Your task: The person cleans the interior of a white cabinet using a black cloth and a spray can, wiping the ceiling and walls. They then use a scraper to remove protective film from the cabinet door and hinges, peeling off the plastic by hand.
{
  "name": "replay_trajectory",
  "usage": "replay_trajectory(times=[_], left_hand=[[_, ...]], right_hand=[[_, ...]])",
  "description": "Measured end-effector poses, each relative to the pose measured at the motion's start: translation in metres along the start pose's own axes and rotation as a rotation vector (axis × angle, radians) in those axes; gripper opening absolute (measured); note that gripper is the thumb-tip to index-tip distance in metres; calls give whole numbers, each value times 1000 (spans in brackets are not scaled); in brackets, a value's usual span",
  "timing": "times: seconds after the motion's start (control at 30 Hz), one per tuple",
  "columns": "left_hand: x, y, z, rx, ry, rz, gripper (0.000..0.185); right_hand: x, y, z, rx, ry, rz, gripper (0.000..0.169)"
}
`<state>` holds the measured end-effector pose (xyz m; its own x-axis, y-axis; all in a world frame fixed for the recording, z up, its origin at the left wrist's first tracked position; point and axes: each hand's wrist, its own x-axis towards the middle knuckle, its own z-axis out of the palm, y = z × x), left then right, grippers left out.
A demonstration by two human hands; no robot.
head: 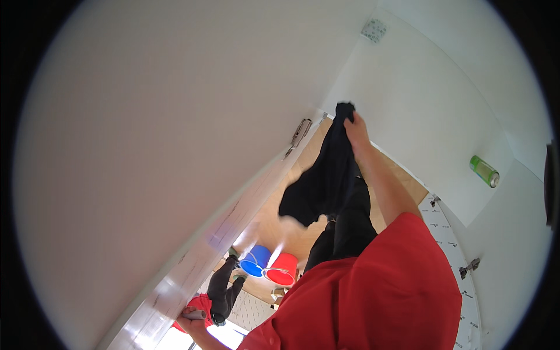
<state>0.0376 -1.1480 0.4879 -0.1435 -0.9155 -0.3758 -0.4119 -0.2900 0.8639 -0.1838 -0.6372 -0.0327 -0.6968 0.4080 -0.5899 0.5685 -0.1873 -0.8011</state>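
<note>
My right hand [358, 130] is closed on the upper end of a black cloth [328, 175], which hangs down in front of my legs. At the lower left, my left hand [191, 318] has its fingers around a short grey cylindrical thing [196, 314], beside the edge of a pale panel [157, 280]. What this thing is cannot be told. A green can [483, 171] with a silvery end lies on its side on a white surface [442, 131] to the right. A small patterned square item [374, 30] is in the far corner.
A blue bucket [255, 260] and a red bucket [281, 269] stand on the wood-look floor [302, 236]. Another person [225, 288] in dark trousers is beyond them. Metal hinges [301, 132] sit on the left panel, with more hinges [469, 268] at the right.
</note>
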Motion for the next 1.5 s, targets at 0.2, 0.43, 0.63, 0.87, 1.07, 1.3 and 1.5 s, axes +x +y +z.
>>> replay_trajectory(times=[0.2, 0.43, 0.63, 0.87, 1.07, 1.3, 1.5], left_hand=[[52, -5, -35, -67, -71, 48, 31], [17, -12, 2, 210, -135, 32, 34], [38, -35, 6, -52, -254, 238, 22], [45, -81, 30, -191, -442, 271, 18], [-21, -49, 37, -277, -429, 354, 13], [9, -70, 41, -327, -411, 281, 16], [18, -85, 38, -407, -261, 379, 17]], right_hand=[[76, -10, 4, -750, -23, -399, 40], [-47, 119, -54, -1310, -670, -39, 36], [-168, 121, -184, -64, -524, 775, 33], [-246, -158, -125, 482, -611, 104, 37], [-330, -403, -81, 51, -110, -996, 35], [-400, -509, -12, -903, 600, -1483, 8], [-436, -477, -15, -536, -164, -1414, 17]])
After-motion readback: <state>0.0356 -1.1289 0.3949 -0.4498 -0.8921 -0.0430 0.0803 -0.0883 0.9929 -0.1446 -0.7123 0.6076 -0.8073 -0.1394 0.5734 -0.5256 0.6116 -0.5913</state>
